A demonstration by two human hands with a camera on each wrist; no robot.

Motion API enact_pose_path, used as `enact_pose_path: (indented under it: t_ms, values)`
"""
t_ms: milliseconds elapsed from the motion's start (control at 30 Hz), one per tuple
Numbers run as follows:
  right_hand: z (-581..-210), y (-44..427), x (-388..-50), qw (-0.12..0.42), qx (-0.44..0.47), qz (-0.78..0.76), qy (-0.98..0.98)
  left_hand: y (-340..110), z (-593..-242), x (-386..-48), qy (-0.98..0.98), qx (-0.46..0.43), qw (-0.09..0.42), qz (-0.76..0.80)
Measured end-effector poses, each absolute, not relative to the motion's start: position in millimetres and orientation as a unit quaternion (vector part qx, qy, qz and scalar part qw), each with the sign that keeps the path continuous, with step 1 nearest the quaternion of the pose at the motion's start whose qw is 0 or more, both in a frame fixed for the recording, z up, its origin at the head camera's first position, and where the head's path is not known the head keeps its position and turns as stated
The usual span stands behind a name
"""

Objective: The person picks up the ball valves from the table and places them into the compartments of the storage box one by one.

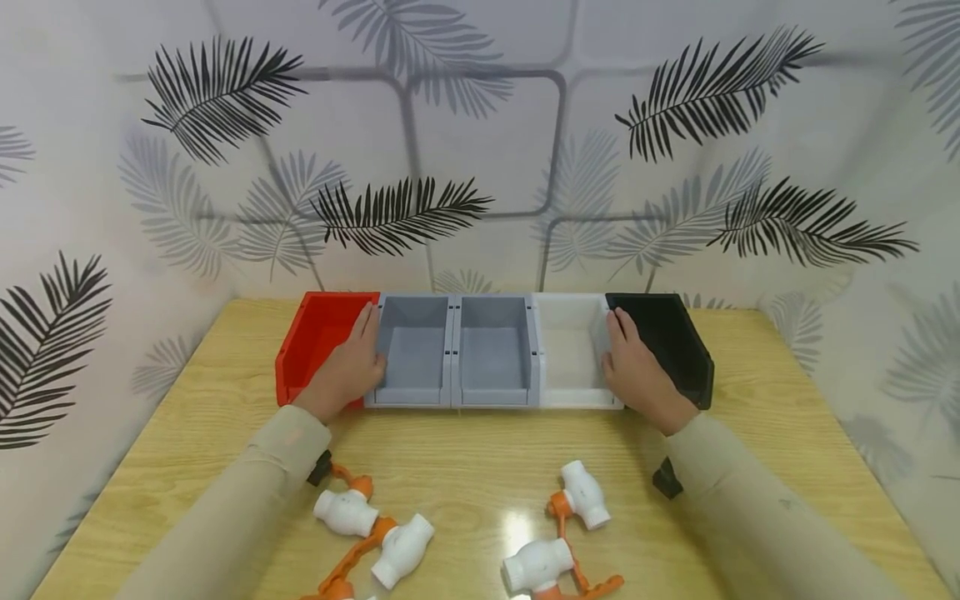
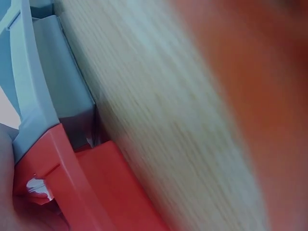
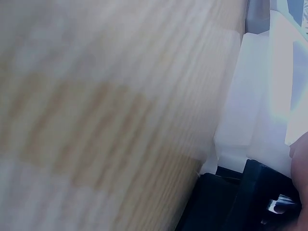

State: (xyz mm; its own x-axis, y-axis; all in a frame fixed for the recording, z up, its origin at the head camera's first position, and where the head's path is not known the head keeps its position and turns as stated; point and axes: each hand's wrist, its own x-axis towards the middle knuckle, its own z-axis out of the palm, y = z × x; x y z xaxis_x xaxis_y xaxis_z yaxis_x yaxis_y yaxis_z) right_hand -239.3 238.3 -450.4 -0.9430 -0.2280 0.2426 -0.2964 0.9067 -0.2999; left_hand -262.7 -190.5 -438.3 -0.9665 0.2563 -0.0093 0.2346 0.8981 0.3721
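A row of joined bins spans the far part of the table: a red bin (image 1: 328, 310), two grey bins (image 1: 408, 398) (image 1: 495, 398), a white bin (image 1: 577, 398) and a black bin (image 1: 651, 302). My left hand (image 1: 348, 367) rests over the wall where red meets grey, fingers extended forward and thumb on the grey side. My right hand (image 1: 637, 371) rests likewise where white meets black, thumb on the white side. In the wrist views, only slivers of each hand show against the red bin (image 2: 91, 187) and the black bin (image 3: 216, 197).
White ball valves with orange handles lie on the near table: several at left, such as one valve (image 1: 403, 550), and a pair at right, including another valve (image 1: 587, 496). Small black pieces (image 1: 666, 479) show by the sleeves. A leaf-patterned backdrop (image 1: 480, 150) stands behind the bins.
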Motion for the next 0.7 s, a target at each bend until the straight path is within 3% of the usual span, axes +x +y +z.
enact_pose_path:
  t_ms: [700]
  values:
    - [-447.9, 237.7, -266.3, 0.088, 0.108, 0.190, -0.972, -182.9, -431.7, -289.2, 0.974, 0.099, 0.062, 0.194]
